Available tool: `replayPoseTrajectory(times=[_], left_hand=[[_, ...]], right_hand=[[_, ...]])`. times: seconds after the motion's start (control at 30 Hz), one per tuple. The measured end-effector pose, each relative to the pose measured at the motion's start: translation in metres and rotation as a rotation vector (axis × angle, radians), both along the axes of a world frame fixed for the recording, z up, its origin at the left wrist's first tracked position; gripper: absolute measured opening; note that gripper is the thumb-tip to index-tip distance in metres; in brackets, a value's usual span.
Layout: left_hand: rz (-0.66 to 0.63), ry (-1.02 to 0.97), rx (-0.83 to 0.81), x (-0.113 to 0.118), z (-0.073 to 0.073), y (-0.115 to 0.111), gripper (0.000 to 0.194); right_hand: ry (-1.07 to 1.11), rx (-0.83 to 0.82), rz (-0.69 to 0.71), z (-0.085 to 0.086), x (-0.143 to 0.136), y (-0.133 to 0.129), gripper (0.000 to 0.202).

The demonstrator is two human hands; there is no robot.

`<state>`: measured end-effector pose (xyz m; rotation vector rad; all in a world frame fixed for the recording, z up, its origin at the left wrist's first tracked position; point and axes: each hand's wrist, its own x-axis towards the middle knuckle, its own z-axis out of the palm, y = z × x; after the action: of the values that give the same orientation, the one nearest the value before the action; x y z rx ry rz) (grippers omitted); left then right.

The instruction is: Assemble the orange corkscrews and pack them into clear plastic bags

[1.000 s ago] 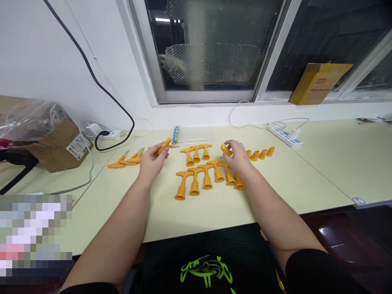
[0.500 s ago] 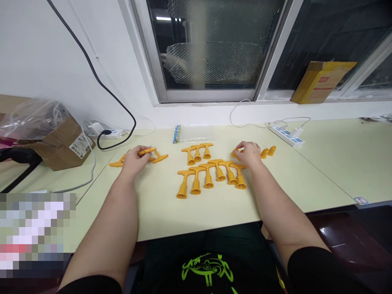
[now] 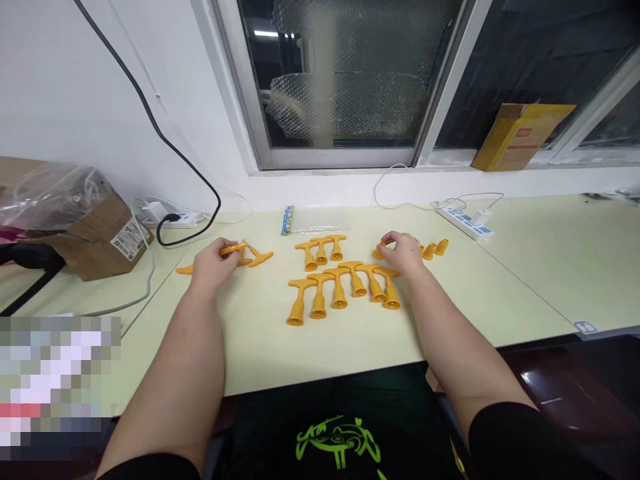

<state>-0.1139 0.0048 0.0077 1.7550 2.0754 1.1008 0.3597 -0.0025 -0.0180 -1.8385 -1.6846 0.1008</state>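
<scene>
On the left, my left hand is closed on a yellow T-shaped corkscrew handle, with a bit of metal spiral at its end. More loose handles lie under and beside it, one of them a corkscrew handle just to its right. My right hand pinches a yellow bell-shaped sleeve, mostly covered by the fingers. Two similar sleeves lie right of that hand. Between my hands, several corkscrews fitted with sleeves form a front row; three more corkscrews lie behind them.
A clear plastic bag lies behind the corkscrews. Power strips stand at the wall, left and right. A cardboard box sits at far left, near a hanging black cable. The table's front edge runs close to my body.
My right hand has shifted slightly left, and more of the sleeve shows at its fingertips. My left hand stays over the loose handles, still holding one. The view has moved slightly.
</scene>
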Motion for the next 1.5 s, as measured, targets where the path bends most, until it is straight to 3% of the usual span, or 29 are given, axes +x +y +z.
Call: replayPoseTrajectory(times=[0.4, 0.77, 0.87, 0.97, 1.07, 1.17, 1.3, 1.5], left_hand=[[-0.094, 0.187, -0.136, -0.006, -0.017, 0.013, 0.045], [-0.065, 0.314, -0.09, 0.0, -0.022, 0.017, 0.035], [-0.057, 0.327, -0.02, 0.006, -0.019, 0.014, 0.031], [-0.155, 0.312, 0.129, 0.025, -0.016, 0.006, 0.028], [-0.42, 0.325, 0.188, 0.057, -0.015, -0.003, 0.033], [-0.686, 0.306, 0.169, 0.092, -0.018, -0.01, 0.038], [-0.862, 0.257, 0.095, 0.116, -0.022, -0.015, 0.039], [-0.858, 0.212, 0.005, 0.113, -0.023, -0.017, 0.039]], right_hand=[[-0.002, -0.104, -0.11, 0.0, 0.0, 0.001, 0.015], [-0.052, -0.04, -0.174, -0.003, 0.003, 0.002, 0.018], [0.011, 0.1, -0.063, 0.0, -0.002, -0.002, 0.019], [0.079, 0.22, 0.206, 0.005, -0.018, -0.009, 0.019], [0.054, 0.161, 0.516, 0.005, -0.042, -0.015, 0.028], [-0.019, 0.021, 0.734, -0.002, -0.062, -0.013, 0.042], [-0.091, -0.132, 0.807, -0.011, -0.074, -0.001, 0.048], [-0.107, -0.113, 0.726, -0.009, -0.072, 0.0, 0.044]])
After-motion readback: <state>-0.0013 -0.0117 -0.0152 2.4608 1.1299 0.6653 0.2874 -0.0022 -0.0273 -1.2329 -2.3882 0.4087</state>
